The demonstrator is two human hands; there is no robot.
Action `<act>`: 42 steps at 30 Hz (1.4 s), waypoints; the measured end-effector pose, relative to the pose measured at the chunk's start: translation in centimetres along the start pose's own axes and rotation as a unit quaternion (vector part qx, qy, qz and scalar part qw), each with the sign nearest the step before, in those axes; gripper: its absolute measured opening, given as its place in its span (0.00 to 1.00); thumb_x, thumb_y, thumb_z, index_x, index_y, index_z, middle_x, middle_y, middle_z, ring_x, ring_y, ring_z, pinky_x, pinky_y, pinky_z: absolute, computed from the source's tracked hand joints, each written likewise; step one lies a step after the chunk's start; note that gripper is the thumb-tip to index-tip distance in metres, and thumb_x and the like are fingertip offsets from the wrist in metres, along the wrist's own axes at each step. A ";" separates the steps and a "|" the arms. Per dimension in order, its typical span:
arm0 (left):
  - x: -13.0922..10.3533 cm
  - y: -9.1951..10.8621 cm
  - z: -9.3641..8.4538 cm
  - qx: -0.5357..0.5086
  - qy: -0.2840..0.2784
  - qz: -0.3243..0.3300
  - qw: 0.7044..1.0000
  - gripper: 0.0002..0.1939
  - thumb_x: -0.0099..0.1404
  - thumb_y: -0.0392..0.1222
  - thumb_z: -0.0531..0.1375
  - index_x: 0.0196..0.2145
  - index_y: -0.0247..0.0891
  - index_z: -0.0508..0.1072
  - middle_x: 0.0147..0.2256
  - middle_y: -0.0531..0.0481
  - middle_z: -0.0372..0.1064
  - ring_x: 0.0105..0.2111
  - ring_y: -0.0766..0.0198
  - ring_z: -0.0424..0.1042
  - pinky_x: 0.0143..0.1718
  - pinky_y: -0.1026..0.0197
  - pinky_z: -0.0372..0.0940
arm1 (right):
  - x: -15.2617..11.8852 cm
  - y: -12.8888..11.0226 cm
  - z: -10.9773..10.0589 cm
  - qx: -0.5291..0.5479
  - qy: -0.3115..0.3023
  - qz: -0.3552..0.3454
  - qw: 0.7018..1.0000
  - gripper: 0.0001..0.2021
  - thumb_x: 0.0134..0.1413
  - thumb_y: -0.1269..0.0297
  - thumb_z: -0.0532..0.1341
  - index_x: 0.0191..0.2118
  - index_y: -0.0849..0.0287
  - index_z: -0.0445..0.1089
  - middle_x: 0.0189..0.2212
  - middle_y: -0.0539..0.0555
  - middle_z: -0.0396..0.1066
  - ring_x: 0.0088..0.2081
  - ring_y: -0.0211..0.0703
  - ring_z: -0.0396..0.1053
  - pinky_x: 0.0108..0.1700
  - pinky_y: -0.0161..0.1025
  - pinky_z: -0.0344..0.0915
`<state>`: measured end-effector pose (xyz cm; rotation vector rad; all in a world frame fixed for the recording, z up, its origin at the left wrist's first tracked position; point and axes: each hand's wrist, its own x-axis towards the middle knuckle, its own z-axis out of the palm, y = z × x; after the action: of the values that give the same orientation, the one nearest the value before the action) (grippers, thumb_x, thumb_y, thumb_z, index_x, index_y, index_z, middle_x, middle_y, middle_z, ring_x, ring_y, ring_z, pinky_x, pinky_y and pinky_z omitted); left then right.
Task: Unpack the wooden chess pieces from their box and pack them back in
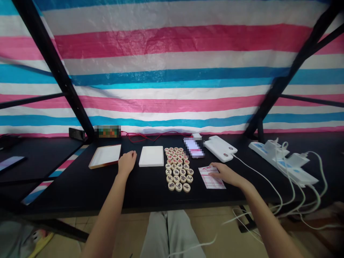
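My left hand (127, 163) rests on the black table, its fingers curled in and nothing visible in them. Just left of it lies a shallow box lid (105, 166) with a white inside and brown rim. A white square box (151, 156) sits to its right. Round Chinese chess pieces (176, 171) lie in rows in the middle, red-marked ones farther back and black-marked ones nearer. At the right, my right hand (225, 173) grips the upper right side of a folded paper chessboard (211, 179) with pink lines, which lies on the table.
Behind the pieces are a blurred-out phone (193, 147), a small white adapter (196, 136) and a white power bank (220, 148) with a cable. A power strip (285, 165) with plugs and trailing white cords is at far right. Black metal posts (57, 71) frame a striped tarp (172, 71).
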<state>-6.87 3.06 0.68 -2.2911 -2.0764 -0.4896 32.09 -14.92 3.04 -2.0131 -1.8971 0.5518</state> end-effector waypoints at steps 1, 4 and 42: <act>0.0 0.0 0.0 0.001 0.001 0.002 1.000 0.25 0.63 0.50 0.39 0.37 0.38 0.72 0.32 0.42 0.71 0.33 0.58 0.69 0.32 0.63 0.59 | -0.1 -0.1 -0.1 -0.009 -0.001 -0.010 1.000 0.12 0.44 0.59 0.55 0.34 0.59 0.65 0.34 0.54 0.67 0.36 0.43 0.64 0.39 0.36 0.57; 0.0 0.1 0.1 0.001 -0.004 0.008 1.000 0.24 0.63 0.50 0.39 0.37 0.38 0.72 0.32 0.42 0.71 0.33 0.57 0.69 0.32 0.62 0.59 | -0.6 -0.9 -0.6 0.002 -0.012 -0.025 1.000 0.10 0.46 0.58 0.54 0.32 0.59 0.64 0.31 0.52 0.66 0.33 0.41 0.63 0.35 0.34 0.58; 0.1 1.1 0.0 -0.040 -0.054 0.063 0.996 0.20 0.61 0.54 0.44 0.30 0.39 0.70 0.29 0.47 0.70 0.32 0.61 0.68 0.31 0.64 0.55 | 18.8 -18.2 8.9 0.054 -0.051 -0.195 0.978 0.20 0.41 0.75 0.56 0.45 0.57 0.65 0.45 0.53 0.65 0.46 0.45 0.62 0.49 0.41 0.56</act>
<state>-5.79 3.07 0.91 -2.5290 -1.9731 -0.4611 12.67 4.75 2.89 -1.5131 -2.1952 0.6436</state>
